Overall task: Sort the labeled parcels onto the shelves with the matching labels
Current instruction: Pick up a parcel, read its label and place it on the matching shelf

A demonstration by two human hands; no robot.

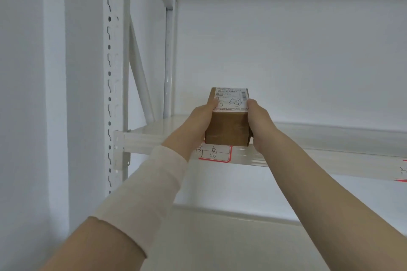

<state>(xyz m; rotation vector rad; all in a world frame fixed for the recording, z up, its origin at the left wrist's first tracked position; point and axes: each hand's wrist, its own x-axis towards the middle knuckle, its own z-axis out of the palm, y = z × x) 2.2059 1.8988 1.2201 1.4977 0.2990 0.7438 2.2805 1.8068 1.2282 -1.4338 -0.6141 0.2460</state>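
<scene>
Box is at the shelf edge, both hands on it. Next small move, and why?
Probably slide the brown cardboard parcel further onto the white metal shelf, then let go. Left hand and right hand clasp its sides, and its handwriting seems to match the red-bordered shelf label below.

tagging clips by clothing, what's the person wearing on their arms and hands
Both hands are bare, with no gloves, rings or watch in view. The left hand comes out of a cream-white sleeve that covers the wrist and forearm and ends short of the elbow, with a loose rolled edge. The right hand and its arm are uncovered.
</scene>
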